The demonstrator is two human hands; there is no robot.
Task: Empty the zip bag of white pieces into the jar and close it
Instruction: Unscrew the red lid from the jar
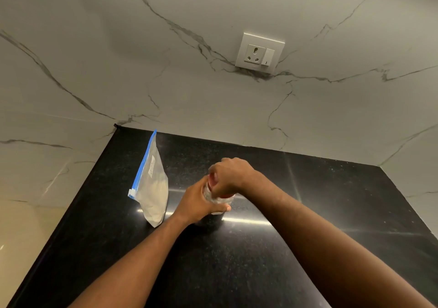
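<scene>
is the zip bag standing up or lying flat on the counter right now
Standing up. The zip bag rests on its bottom end on the black counter, blue zip strip running up its left edge, untouched by either hand.

There is one view only, a wide-angle camera worn on the person's head, looking forward and down over a black counter (pixel 248 260) toward the marble wall (pixel 166 59) behind it. It sits close above the work, so both forearms reach in from the bottom edge and the hands meet near the middle. The wide lens bends the wall and its socket (pixel 260 53) at the top.
</scene>
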